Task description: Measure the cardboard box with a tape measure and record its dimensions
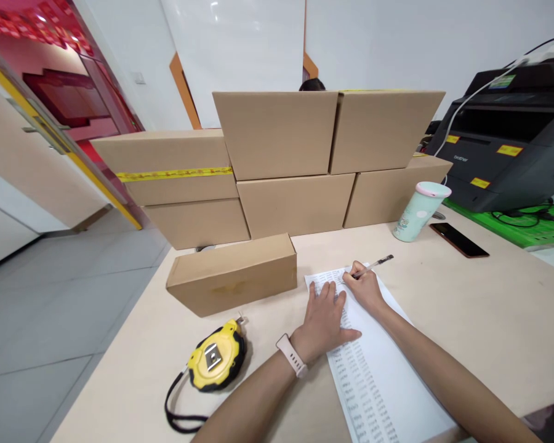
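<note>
A long sheet of paper [392, 375] with columns of small writing lies on the table. My left hand [325, 320] rests flat on its left side, fingers spread, a pink band around the wrist. In my right hand [362, 286] a pen [382, 261] is gripped, its tip hidden by the fingers near the top of the sheet. Left of the paper sits a low, long cardboard box [233, 277]. Nearer to me is a yellow and black tape measure [216, 357] with a black wrist strap, the end of its blade just showing.
Several stacked cardboard boxes [295, 206] form a wall along the table's back; the top of a person's head [313, 85] shows behind. At right stand a mint tumbler [418, 212], a phone [460, 239] and a black printer [503, 141] on a green base. The table's left edge borders open floor.
</note>
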`<state>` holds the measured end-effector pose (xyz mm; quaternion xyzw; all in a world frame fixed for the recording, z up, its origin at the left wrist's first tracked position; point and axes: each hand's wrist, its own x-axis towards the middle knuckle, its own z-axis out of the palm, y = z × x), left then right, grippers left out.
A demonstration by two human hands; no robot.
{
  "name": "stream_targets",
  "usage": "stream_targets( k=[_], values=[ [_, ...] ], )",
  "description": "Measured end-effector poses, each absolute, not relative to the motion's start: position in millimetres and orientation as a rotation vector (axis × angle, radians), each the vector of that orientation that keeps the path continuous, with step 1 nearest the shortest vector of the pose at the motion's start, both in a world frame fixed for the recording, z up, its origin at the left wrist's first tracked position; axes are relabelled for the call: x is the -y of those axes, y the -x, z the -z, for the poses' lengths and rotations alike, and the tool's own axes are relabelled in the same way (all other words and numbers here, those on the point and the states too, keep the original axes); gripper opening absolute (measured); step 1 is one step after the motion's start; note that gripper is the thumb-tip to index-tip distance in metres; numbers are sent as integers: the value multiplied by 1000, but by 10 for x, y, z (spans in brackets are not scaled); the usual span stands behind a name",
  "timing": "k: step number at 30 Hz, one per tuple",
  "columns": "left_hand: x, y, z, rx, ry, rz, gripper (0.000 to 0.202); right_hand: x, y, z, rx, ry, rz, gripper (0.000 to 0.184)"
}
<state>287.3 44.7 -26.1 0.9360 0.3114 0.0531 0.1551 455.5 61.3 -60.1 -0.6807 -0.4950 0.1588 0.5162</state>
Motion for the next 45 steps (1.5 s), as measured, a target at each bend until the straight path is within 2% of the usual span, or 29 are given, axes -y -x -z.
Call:
stream_targets(
  k=[12,17,22,25,27,30,34,39,41,45],
  values=[
    [-448,-2865,260,-886,-2678,-153,85,-607,-4553,575,1140,1623,-378,26],
    [-444,-2872,233,-903,-2664,-115,84,-582,-4679,549,1398,1589,-229,10],
    [-297,-2787,-2,-974,-2690,-109,87,-597,-4842,689,1825,1579,46,38],
    [-84,-2541,-259,-954,-2745,-190,79,-611,-4856,770,1873,1607,108,51],
    [67,-2263,-413,-957,-2748,-231,70,-600,-4841,785,1830,1642,130,49],
    [220,-1714,-490,-1095,-2647,-255,70,-561,-4810,734,1720,1722,119,40],
    [286,-972,-219,-1609,-2303,-362,86,-536,-4701,488,1679,1690,151,53],
    [236,-513,268,-1743,-2067,-522,108,-582,-4171,-136,1949,1440,211,58],
    [192,-510,345,-1716,-2000,-566,103,-642,-3842,-392,2123,1343,203,59],
    [163,-617,309,-1635,-1966,-877,76,-877,-3244,-678,2318,1185,197,66]
  ],
)
